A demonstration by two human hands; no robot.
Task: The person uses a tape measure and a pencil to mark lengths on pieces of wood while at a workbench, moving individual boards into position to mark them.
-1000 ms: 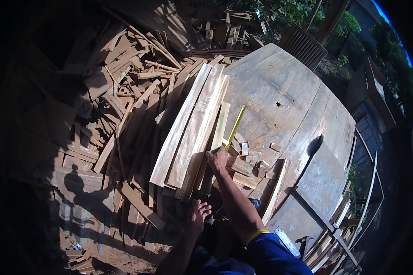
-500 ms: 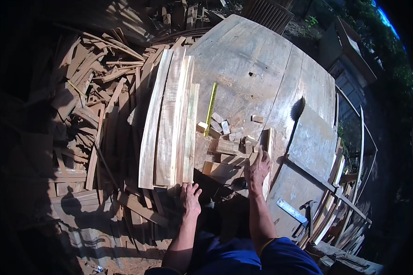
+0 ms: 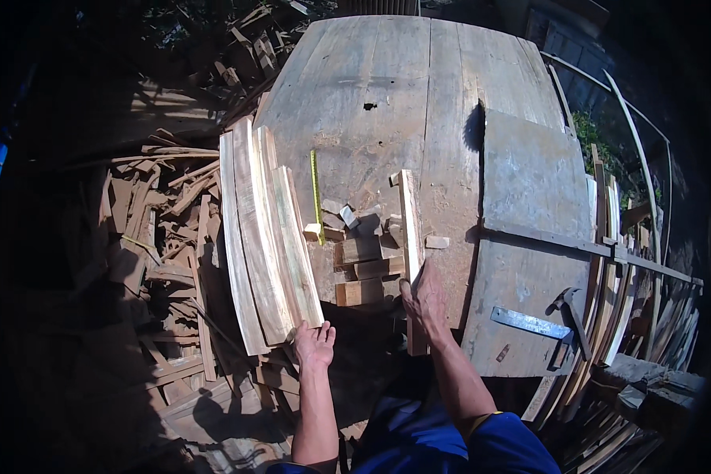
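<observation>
Right hand (image 3: 426, 304) in, fingers wrapped round wood strip (image 3: 410, 225) on tabletop (image 3: 371, 134), right of offcuts (image 3: 360, 293); left hand (image 3: 314, 347), fingers loosely spread, at boards' (image 3: 265, 245) near end. Firm grip should stop twisting.

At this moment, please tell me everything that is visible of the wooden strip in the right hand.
The wooden strip is long and narrow, pale on its sunlit face, browner on its side. The right hand grips it toward its near end. It extends forward over the tabletop; whether it touches that surface is unclear.
</observation>
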